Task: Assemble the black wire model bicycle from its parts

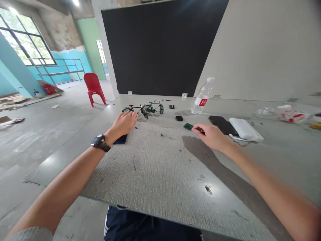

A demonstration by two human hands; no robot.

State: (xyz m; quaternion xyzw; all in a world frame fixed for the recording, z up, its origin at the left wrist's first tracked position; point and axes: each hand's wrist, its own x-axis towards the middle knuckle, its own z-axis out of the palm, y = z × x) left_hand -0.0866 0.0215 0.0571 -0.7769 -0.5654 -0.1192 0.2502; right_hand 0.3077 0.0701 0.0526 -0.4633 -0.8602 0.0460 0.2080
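My left hand point(125, 122), a black watch on its wrist, is closed at the near side of a small black model bicycle point(143, 112); its fingertips are partly hidden. Just behind stands a green model bicycle point(155, 107). Under the left wrist a dark blue phone-like object point(121, 140) lies partly covered. My right hand point(204, 133) has its fingers pinched at the right end of a small flat green piece point(188, 126). A small black block point(179, 118) lies beyond that piece.
Small green and black parts point(171, 106) lie at the back. A water bottle point(201, 97) stands right of them. Further right are a black phone point(222, 125), a white case point(244, 129) and a lying bottle point(273, 113). A black panel point(160, 50) rises behind the table point(155, 177).
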